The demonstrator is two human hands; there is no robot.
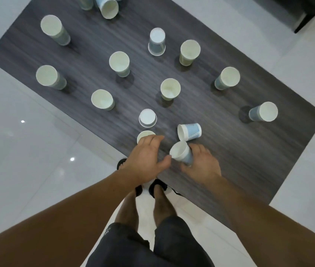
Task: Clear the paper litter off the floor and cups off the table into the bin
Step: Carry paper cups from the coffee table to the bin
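- Head view: we look down on a dark wood-grain table (249, 151) dotted with paper cups (119, 61), with pale glossy floor (27, 151) around it.
- Our right hand (203, 166) grips the held cup (181, 154), fingers curled round its blue wall. The cup is tilted, mouth facing up and left, above the table's near edge.
- Our left hand (147, 155) holds nothing, its fingers loosely spread and nearly straight. The fingertips lie over the near cup (144, 134), which stands upright at the table's edge. We cannot tell whether they touch it.
- Its thumb points at the held cup's rim, close beside it.
- The side cup (190, 132) lies on its side just beyond the held cup, mouth to the left. It bears a pale blue print, too blurred for us to read.
- The upturned cup (147, 118) stands mouth down just beyond the near cup.
- The other cups are spread well apart, mostly upright, white inside and greenish or blue outside. Any writing on them is too small to read.
- Below the hands we see our dark shorts (172, 247) and black sandals (157, 186) on the floor.
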